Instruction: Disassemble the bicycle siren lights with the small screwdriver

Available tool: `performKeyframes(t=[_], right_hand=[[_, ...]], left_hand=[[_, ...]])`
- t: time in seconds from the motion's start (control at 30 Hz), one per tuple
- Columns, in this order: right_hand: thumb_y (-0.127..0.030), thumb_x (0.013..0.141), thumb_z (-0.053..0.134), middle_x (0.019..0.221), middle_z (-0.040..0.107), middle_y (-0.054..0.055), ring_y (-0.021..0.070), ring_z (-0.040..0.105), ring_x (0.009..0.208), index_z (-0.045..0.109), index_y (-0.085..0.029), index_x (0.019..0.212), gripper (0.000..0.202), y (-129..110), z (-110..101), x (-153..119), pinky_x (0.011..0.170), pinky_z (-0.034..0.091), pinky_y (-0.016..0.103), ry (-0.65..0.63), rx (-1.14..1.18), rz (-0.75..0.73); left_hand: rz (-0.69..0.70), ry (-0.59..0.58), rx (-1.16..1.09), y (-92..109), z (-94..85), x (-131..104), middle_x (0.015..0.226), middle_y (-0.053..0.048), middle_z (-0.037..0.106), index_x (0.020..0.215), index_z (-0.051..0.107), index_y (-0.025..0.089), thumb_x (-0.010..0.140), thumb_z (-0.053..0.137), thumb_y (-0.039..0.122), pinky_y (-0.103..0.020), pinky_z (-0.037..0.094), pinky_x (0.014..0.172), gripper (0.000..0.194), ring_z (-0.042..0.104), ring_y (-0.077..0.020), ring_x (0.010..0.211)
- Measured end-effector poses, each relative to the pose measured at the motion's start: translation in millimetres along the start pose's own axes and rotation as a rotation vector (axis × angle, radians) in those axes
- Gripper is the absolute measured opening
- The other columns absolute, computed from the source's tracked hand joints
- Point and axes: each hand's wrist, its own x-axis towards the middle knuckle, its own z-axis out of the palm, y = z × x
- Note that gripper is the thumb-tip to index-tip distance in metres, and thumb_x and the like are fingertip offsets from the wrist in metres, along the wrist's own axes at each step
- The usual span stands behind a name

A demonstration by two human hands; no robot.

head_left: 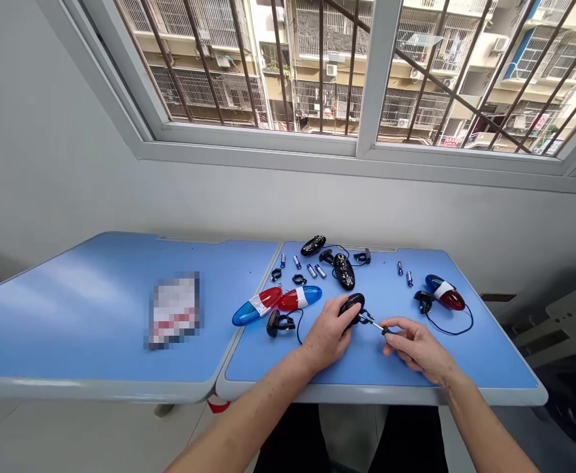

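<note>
My left hand is wrapped round a black oval housing near the front of the blue table. In my right hand is a screwdriver, held by its dark handle, with its shaft pointing left at the housing. A small black clamp sits by the shaft; whether the tip touches anything is too small to tell. Left of my left hand lie a red and blue cover, a second such cover and a black bracket with a cable.
Behind my hands lie black housings, several batteries and clamp rings. An assembled red and blue light with a cable is at the right, near two batteries. A blurred packet lies left.
</note>
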Motion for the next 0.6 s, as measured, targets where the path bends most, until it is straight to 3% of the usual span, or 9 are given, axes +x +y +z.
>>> performKeyframes(t=[0.13,0.3,0.6], right_hand=[[-0.049,0.072,0.063,0.055,0.058,-0.003,0.0044,0.021,0.039,0.063,-0.017,0.107,0.047,3,3,3,0.037,0.011,0.020,0.066,-0.039,0.009],[-0.042,0.079,0.057,0.052,0.062,-0.001,0.0113,0.042,0.052,0.068,-0.017,0.102,0.037,-1,8,1,0.053,0.034,0.024,0.181,-0.304,-0.186],[-0.042,0.079,0.054,0.051,0.060,-0.002,0.0156,0.054,0.056,0.068,-0.016,0.105,0.039,-1,6,-5,0.058,0.042,0.027,0.249,-0.415,-0.214]], left_hand=[[-0.036,-0.020,-0.089,6,-6.2,3,0.126,-0.015,0.044,0.128,0.046,0.019,0.075,0.048,0.004,-0.046,0.048,0.093,0.055,0.047,-0.0282,0.115],[-0.015,-0.092,-0.093,1,0.9,-2,0.144,-0.019,0.027,0.138,0.031,0.017,0.080,0.048,0.005,-0.052,0.038,0.103,0.062,0.029,-0.0326,0.133],[0.008,-0.129,-0.118,-4,3.9,-1,0.147,-0.015,0.029,0.145,0.016,0.018,0.080,0.045,0.003,-0.049,0.036,0.108,0.073,0.027,-0.0281,0.135]])
